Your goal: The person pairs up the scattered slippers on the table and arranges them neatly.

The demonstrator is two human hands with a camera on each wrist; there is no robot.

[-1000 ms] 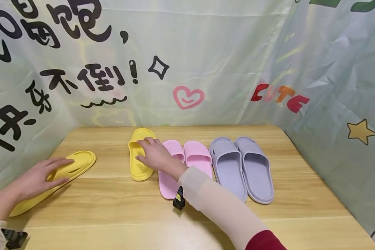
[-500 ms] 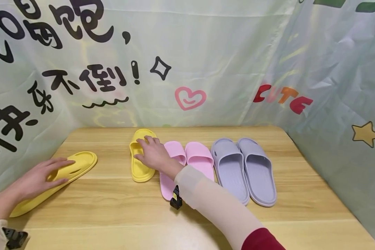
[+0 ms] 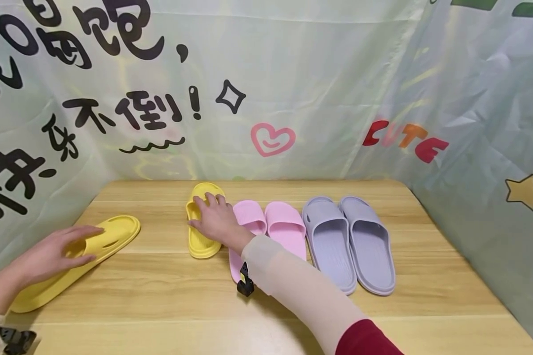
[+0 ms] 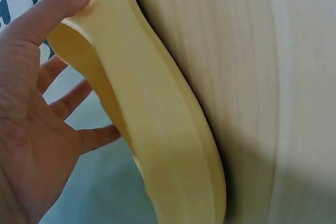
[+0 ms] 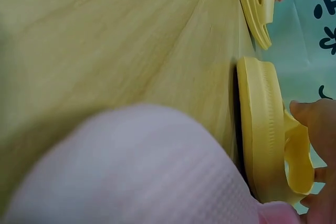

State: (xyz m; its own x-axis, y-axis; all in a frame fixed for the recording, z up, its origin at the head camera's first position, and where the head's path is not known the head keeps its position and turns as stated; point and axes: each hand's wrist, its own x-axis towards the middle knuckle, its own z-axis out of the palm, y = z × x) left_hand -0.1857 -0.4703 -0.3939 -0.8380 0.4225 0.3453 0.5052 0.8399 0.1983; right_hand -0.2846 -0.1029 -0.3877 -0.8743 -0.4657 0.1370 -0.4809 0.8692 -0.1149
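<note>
In the head view, two yellow slippers lie apart on the wooden table. The left yellow slipper points away and to the right. My left hand spans it, thumb along the near side and fingers across the far side; in the left wrist view that thumb lies on the strap. Further back and nearer the middle stands the right yellow slipper. Over its strap my right hand holds it with bent fingers, thumb at the left side. The hand hides much of that strap.
Pink slippers stand side by side right of the yellow one, partly under my right forearm. Grey slippers stand further right. A printed cloth surrounds the wooden table at the back and sides.
The scene shifts slightly to the right in the head view. My left hand slides back a little along its slipper. The right hand stays at the other yellow slipper.
</note>
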